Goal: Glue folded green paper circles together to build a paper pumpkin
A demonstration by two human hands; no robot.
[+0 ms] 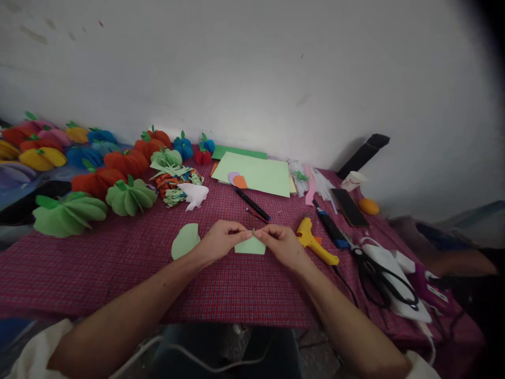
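My left hand (224,238) and my right hand (282,241) meet over the front middle of the cloth, thumbs and fingertips pinched together. Between them, at the top edge, they grip a small light green paper piece (250,246), its lower part showing flat-sided below the fingers. What the very fingertips do at the pinch is too small to make out. Left of my left wrist lies a rounded light green paper cutout (185,241). A yellow glue gun (315,242) rests just right of my right hand. A black pen (252,204) lies beyond both hands.
Several paper pumpkins (130,197) crowd the left, beside paper scraps (177,184). Light green sheets (256,173) are stacked at the back. On the right are a box cutter (331,226), black-handled scissors (382,279), a phone (350,207), a paper cup (352,181) and cords. Another person's arm (465,263) shows far right.
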